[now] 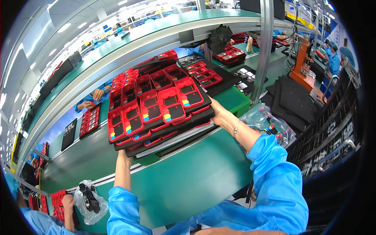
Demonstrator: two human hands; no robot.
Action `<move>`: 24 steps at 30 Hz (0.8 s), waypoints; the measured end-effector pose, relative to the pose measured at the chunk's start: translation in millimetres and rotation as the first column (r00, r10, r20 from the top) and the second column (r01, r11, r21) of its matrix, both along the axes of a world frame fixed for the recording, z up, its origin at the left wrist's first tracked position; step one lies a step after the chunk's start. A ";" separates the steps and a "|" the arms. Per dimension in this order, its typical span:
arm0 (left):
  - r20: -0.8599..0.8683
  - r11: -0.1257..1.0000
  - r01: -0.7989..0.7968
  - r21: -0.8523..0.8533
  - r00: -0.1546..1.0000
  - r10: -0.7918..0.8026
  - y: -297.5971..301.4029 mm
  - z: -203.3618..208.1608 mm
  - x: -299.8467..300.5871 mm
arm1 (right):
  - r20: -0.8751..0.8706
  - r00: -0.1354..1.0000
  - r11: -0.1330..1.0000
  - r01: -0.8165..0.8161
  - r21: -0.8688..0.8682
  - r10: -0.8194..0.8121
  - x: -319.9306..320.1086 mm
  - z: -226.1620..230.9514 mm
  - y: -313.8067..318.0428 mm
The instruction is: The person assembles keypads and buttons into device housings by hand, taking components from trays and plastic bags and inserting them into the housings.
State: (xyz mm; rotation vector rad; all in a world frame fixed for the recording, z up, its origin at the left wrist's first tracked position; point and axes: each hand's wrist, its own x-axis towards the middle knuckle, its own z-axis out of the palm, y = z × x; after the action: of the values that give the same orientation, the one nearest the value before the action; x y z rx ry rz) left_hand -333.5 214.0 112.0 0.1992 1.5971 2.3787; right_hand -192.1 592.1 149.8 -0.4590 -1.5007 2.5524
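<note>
A stack of black trays [207,102] fills the middle of the view, tilted, with its layers slightly offset. Red plastic housings [171,102] with dark rectangular windows and yellow, red and blue patches lie in rows on its top layer. More red edges show between the lower layers. My right hand [217,112] grips the stack's right side, fingers mostly hidden behind it. At the near left corner my left hand [124,154] supports the stack from below, its fingers out of sight. Blue sleeves cover both forearms.
A green conveyor belt [74,156] runs behind the green worktop [196,172]. A metal post [266,51] and a green bin [235,100] stand right of the stack. Plastic bags [91,201] and black sheets [291,102] lie nearby. Co-workers' hands [98,94] work across the belt.
</note>
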 end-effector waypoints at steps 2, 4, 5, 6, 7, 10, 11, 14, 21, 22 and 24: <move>0.003 1.000 0.001 0.013 1.000 -0.001 7.5 -1.3 9.4 | 0.000 1.000 1.000 0.006 -0.009 -0.006 -1.3 -6.3 9.3; 0.003 0.999 0.005 0.032 1.000 -0.005 12.0 -2.1 16.7 | -0.073 0.993 0.989 -0.100 -0.105 0.092 1.2 -14.9 14.6; 0.004 0.999 0.004 0.041 1.000 -0.004 -18.8 -26.7 30.3 | -0.026 0.995 0.990 -0.101 -0.094 0.099 11.3 4.9 -4.1; 0.008 0.998 0.032 0.054 0.999 -0.033 -35.2 -41.3 34.9 | -0.032 0.999 0.997 -0.045 -0.068 0.043 8.8 -7.5 0.2; 0.016 0.997 0.040 0.065 0.999 -0.042 -32.3 -36.9 29.7 | -0.033 0.999 0.999 -0.009 -0.045 0.007 2.4 -20.2 2.8; 0.066 0.996 0.016 0.085 0.998 -0.021 -46.7 -43.5 33.7 | -0.087 0.991 0.987 -0.114 -0.116 0.104 9.9 -26.5 -1.2; 0.076 0.996 -0.008 0.089 0.997 0.002 -44.2 -40.4 36.2 | -0.081 0.989 0.984 -0.133 -0.120 0.124 13.8 -21.3 -3.5; 0.109 0.992 -0.088 0.095 0.991 0.077 -38.1 -25.9 36.2 | -0.033 0.998 0.995 -0.056 -0.083 0.053 25.4 -11.3 1.1; 0.194 0.978 -0.203 0.043 0.962 0.191 -44.2 -25.5 90.1 | -0.031 0.977 0.975 -0.210 0.069 0.213 9.0 -5.6 11.4; 0.160 0.983 -0.167 0.074 0.975 0.154 -50.3 -32.5 85.7 | -0.079 0.965 0.967 -0.248 0.054 0.252 -0.5 -8.2 14.2; 0.146 0.989 -0.128 0.070 0.982 0.117 -44.9 -31.9 85.0 | -0.124 0.960 0.966 -0.243 0.084 0.252 -12.0 -11.8 19.1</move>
State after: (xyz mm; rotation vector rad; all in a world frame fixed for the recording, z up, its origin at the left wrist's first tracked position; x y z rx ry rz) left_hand -248.5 169.1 80.1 -0.0544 1.4921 2.4878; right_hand -204.1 611.1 138.0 -0.0923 -1.6835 2.6413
